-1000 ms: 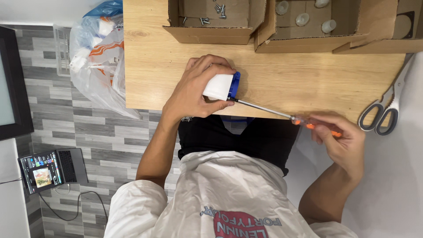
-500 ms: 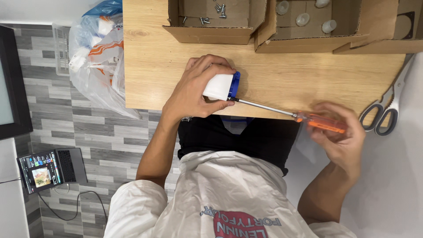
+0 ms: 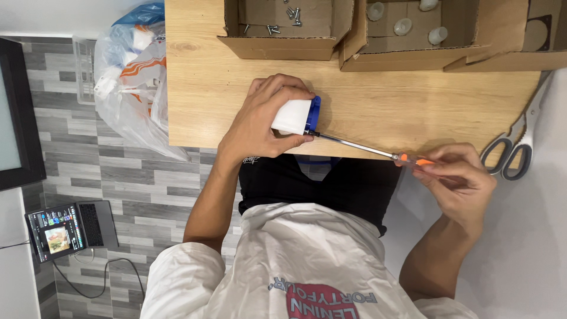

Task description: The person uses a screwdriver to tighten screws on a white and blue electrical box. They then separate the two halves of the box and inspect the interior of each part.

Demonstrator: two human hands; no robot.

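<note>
I see the left hand [image 3: 260, 127] wrapped around a small white housing with a blue end cap [image 3: 297, 115], fingers curled over its top and thumb under it, pressing it down near the front edge of the wooden counter [image 3: 378, 106]. The blue cap faces right. The right hand [image 3: 458, 183] is closed on the orange handle of a screwdriver [image 3: 378, 150], held just off the counter's front edge; the steel shaft runs up and left from the handle, and its tip meets the lower corner of the blue cap. Shaft lies nearly flat, slightly tilted, crossing the counter edge. At the back of the counter I note an open cardboard box [image 3: 283, 35] with loose screws [image 3: 286, 18] on its floor, and just beside it a second cardboard box [image 3: 413, 41] holding small pale round parts [image 3: 403, 25]. Grey-handled scissors [image 3: 517, 142] lie at the right end of the counter, well apart from the housing, handles overhanging toward the right hand. Left of the counter hangs a clear plastic bag [image 3: 133, 82] with white and orange contents. On the grey floor below it sits an open laptop [image 3: 68, 227], screen lit.
</note>
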